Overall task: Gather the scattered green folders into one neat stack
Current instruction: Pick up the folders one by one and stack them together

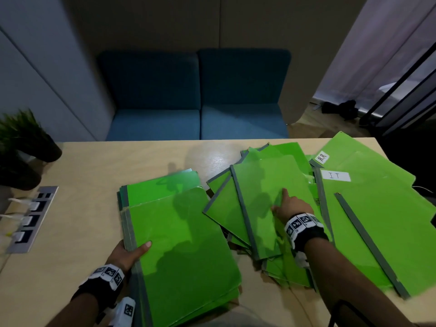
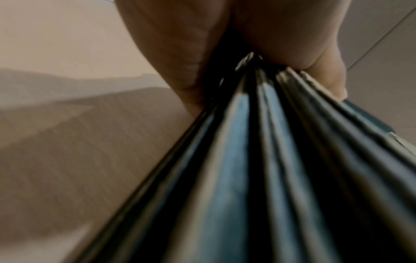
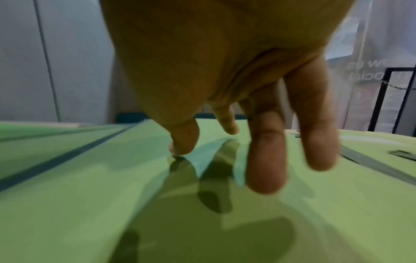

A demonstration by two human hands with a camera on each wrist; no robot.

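My left hand (image 1: 134, 250) grips the grey-taped spine edge of a stack of green folders (image 1: 184, 244) at the table's near edge, thumb on top. The left wrist view shows several spines (image 2: 247, 160) clamped in my left hand (image 2: 252, 60). To the right lies a fanned, scattered pile. My right hand (image 1: 289, 205) rests on its top folder (image 1: 259, 185), fingers stretched forward. In the right wrist view my right hand (image 3: 223, 160) touches the green cover (image 3: 112, 195), which buckles between thumb and fingers. Other green folders (image 1: 162, 187) lie behind the held stack.
Large folders labelled IT (image 1: 377, 220) and HR (image 1: 342, 149) overhang the wooden table (image 1: 94, 173) at the right. A loose grey strip (image 1: 368, 239) lies on them. A potted plant (image 1: 21, 142) and a socket panel (image 1: 33, 219) sit at the left. A blue sofa (image 1: 195, 102) stands behind.
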